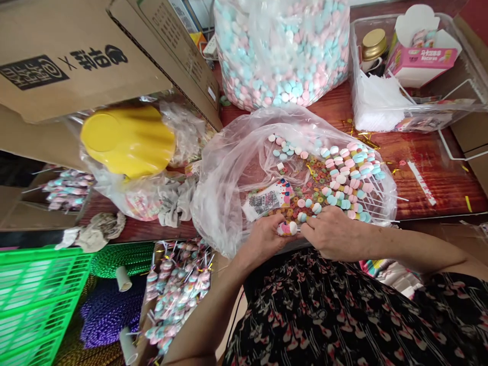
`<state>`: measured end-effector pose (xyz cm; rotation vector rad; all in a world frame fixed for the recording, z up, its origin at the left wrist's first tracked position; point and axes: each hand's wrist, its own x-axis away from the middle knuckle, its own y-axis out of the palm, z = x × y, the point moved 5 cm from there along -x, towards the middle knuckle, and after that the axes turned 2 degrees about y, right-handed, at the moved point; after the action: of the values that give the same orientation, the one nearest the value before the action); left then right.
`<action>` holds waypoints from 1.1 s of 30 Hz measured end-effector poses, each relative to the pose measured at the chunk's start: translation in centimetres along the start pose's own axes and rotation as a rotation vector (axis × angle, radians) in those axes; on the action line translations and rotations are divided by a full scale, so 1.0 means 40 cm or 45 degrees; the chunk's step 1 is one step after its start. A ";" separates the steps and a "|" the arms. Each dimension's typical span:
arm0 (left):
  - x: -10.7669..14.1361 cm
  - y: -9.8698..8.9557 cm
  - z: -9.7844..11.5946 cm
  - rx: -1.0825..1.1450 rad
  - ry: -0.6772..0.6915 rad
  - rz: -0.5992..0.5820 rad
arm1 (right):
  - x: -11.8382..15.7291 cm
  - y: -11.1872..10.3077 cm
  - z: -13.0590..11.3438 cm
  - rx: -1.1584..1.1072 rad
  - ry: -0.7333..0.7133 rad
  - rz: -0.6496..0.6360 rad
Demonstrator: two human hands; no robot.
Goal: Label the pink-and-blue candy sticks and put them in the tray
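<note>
My left hand (265, 238) is closed around a small marshmallow lollipop (287, 229) with a pink, yellow and white surface, at the near edge of a clear plastic bag (224, 188). Close beside it, my right hand (332, 233) has its fingers pinched together; what they hold is hidden. Beyond my right hand lie several pink, blue and white marshmallow sticks (348, 175), with white sticks pointing right. A printed packet (267, 201) rests on small ring-shaped candies (305, 190) in the open bag. A few loose marshmallows (285, 147) are farther back.
A large bag of marshmallows (282, 56) stands at the back. On the right is a clear bin (415, 119) with a pink box (423, 63). At left are a cardboard box (76, 61), a yellow bowl (129, 140) and a green basket (34, 305). Wrapped candy sticks (183, 290) fill a box below.
</note>
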<state>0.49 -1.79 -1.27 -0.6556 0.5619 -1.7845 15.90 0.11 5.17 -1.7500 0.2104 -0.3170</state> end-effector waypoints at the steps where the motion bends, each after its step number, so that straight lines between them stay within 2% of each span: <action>1: -0.001 0.003 0.004 0.014 0.011 -0.018 | -0.001 0.004 0.002 0.000 0.000 -0.006; 5: -0.007 0.013 0.018 0.033 0.052 -0.106 | -0.006 0.011 0.006 -0.012 -0.019 0.001; 12: 0.007 -0.004 -0.003 -0.005 -0.020 -0.015 | 0.003 0.008 0.017 -0.082 0.026 0.065; 20: -0.003 0.031 -0.002 -0.086 0.030 -0.013 | -0.025 0.052 0.003 -0.089 0.012 0.030; 26: 0.011 -0.006 -0.009 -0.011 0.055 -0.028 | -0.020 0.033 0.046 -0.044 0.072 0.220; 29: 0.014 -0.023 -0.018 -0.011 0.047 0.054 | -0.011 0.015 0.057 -0.028 0.085 0.275; 33: 0.015 -0.026 -0.028 -0.118 0.014 0.227 | -0.004 0.012 0.051 -0.065 0.126 0.219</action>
<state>-1.16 -2.00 -1.31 -0.6392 0.6928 -1.6037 16.42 1.98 4.33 -1.7541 0.4416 -0.2750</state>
